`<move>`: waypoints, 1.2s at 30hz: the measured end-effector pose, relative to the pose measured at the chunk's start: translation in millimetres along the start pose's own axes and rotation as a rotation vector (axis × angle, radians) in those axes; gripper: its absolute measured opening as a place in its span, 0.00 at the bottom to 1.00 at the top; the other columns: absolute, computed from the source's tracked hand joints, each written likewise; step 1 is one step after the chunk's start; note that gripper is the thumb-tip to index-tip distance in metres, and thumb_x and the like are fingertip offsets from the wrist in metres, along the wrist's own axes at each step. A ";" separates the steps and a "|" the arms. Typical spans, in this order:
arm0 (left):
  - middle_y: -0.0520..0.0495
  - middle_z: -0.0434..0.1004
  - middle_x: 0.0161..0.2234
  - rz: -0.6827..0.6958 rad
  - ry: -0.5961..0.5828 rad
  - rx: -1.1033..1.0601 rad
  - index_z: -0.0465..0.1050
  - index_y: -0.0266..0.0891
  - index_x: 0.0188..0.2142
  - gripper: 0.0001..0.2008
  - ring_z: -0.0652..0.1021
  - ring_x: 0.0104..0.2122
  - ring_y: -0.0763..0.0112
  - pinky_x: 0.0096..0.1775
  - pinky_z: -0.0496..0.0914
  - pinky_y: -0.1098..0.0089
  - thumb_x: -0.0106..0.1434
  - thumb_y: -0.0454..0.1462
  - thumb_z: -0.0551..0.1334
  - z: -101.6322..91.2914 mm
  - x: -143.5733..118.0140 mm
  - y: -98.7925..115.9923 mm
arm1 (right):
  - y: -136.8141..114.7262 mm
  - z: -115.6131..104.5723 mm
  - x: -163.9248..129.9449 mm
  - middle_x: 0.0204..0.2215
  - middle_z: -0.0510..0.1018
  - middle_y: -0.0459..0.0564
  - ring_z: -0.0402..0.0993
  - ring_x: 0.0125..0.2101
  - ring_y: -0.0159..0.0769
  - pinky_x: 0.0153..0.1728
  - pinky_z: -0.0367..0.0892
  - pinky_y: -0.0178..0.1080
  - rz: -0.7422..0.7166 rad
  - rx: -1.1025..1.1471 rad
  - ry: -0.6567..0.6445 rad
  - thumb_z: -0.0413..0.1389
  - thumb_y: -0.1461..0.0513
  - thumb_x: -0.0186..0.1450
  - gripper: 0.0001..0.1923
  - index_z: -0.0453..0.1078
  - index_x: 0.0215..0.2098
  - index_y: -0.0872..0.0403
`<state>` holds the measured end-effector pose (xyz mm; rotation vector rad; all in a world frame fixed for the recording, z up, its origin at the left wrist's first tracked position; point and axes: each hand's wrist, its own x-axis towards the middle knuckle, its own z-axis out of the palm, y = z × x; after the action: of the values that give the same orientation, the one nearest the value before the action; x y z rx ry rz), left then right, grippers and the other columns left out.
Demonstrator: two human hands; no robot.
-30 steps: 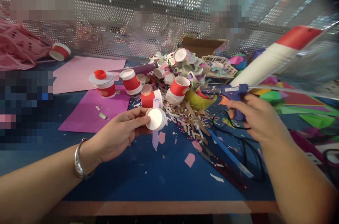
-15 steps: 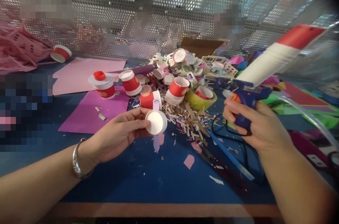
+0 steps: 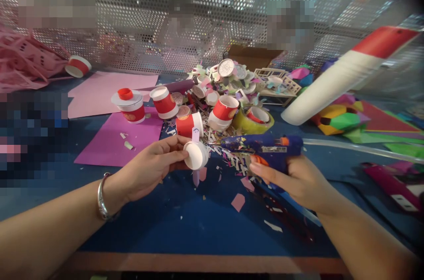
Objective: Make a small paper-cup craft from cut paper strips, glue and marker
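Between its thumb and fingers, my left hand [image 3: 159, 163] pinches a small white paper cup piece [image 3: 194, 155], its round white face toward me. Pale purple paper strips show above and below the piece. My right hand [image 3: 294, 178] is wrapped round a blue hot glue gun [image 3: 265, 145], a finger at its orange trigger. The gun points left, its nozzle close to the right side of the white piece; whether they touch I cannot tell. A clear glue stick [image 3: 351, 146] trails from the gun's back. Just behind the piece lies a red and white paper cup [image 3: 188, 125].
Several red and white cups stand around, one [image 3: 130, 105] on purple paper [image 3: 115, 143]. A yellow tape roll [image 3: 254, 122] sits near a heap of scraps [image 3: 225, 81]. Dark red-handled scissors [image 3: 288, 218] lie in front; a white tube [image 3: 344, 77] leans at right. A perforated metal screen [image 3: 132, 37] stands behind.
My right hand has swung the glue gun left and down, bringing its nozzle beside the white piece. My left hand has hardly moved.
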<state>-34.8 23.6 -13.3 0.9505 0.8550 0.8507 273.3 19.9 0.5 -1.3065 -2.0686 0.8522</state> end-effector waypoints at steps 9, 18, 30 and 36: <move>0.48 0.79 0.39 -0.008 0.006 0.016 0.78 0.39 0.40 0.05 0.78 0.41 0.69 0.48 0.72 0.67 0.69 0.37 0.64 0.8 0.2 0.2 | -5.3 3.2 0.8 0.25 0.77 0.42 0.72 0.26 0.34 0.28 0.71 0.35 -0.090 -0.007 -0.036 0.57 0.55 0.69 0.11 0.73 0.31 0.49; 0.48 0.79 0.40 -0.009 -0.005 0.022 0.79 0.40 0.42 0.06 0.78 0.42 0.68 0.48 0.72 0.67 0.70 0.36 0.63 1.5 0.5 0.8 | -10.3 3.0 1.4 0.26 0.79 0.44 0.74 0.27 0.37 0.29 0.73 0.37 -0.058 -0.037 -0.071 0.56 0.53 0.69 0.14 0.74 0.29 0.49; 0.48 0.78 0.39 0.009 0.011 0.041 0.78 0.39 0.42 0.05 0.78 0.40 0.68 0.46 0.72 0.68 0.69 0.36 0.63 1.6 0.7 0.1 | -8.6 2.9 1.5 0.24 0.77 0.44 0.72 0.25 0.35 0.29 0.72 0.36 -0.114 -0.109 -0.048 0.55 0.54 0.70 0.15 0.72 0.28 0.51; 0.45 0.81 0.43 0.000 0.016 0.055 0.78 0.39 0.43 0.06 0.79 0.42 0.67 0.47 0.72 0.67 0.69 0.36 0.63 1.2 0.1 0.7 | -8.0 2.6 2.3 0.23 0.77 0.43 0.72 0.24 0.35 0.28 0.72 0.36 -0.114 -0.126 -0.057 0.55 0.53 0.70 0.16 0.72 0.27 0.50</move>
<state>-33.9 23.6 -12.3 0.9934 0.8960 0.8393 265.9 18.8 5.1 -1.2271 -2.2499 0.7268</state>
